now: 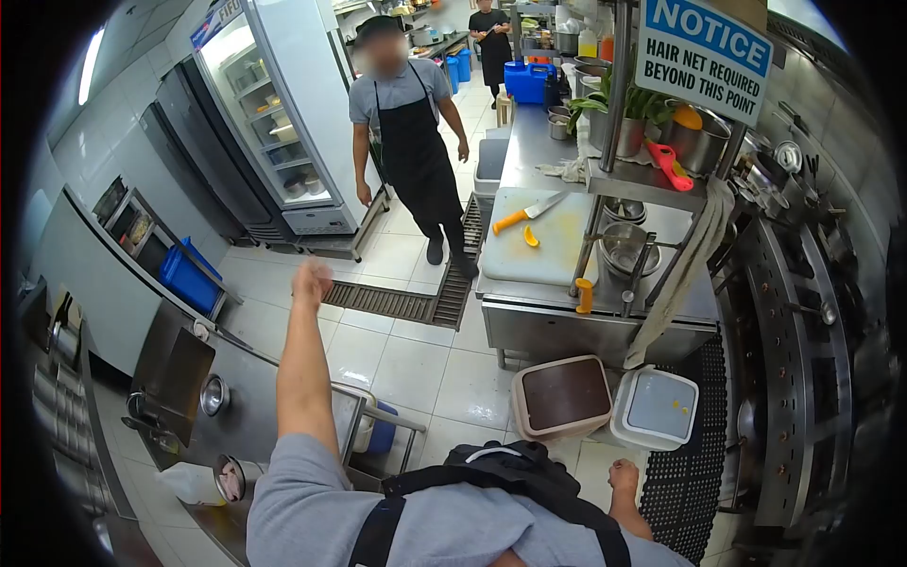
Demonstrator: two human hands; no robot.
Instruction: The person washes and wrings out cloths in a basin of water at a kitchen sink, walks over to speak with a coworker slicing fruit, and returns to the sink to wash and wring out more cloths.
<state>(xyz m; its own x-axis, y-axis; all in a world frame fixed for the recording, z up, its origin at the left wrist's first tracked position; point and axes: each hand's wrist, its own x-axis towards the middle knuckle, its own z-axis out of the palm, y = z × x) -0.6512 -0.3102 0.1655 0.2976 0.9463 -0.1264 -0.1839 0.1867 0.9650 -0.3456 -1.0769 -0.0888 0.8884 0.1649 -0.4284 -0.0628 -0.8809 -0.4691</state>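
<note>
My left arm reaches forward over the floor, and my left hand point(312, 281) at its end is smeared by motion, so its fingers cannot be made out. Nothing shows in it. Low at my right side hangs my right hand point(623, 474), its fingers curled in and no object visible in them. It is nearest to a bin with a grey lid point(654, 408), on which small orange bits lie. Beside that stands a bin with a brown lid point(565, 395). On the counter, a white cutting board point(520, 260) bears an orange-handled knife point(531, 214) and an orange wedge point(531, 237).
A co-worker in a black apron point(411, 132) stands ahead near a glass-door fridge point(274, 113). Another person point(489, 42) is farther back. A floor drain grate point(387, 300) crosses the tiles. A steel table point(255, 397) stands left, a stove point(803, 369) right.
</note>
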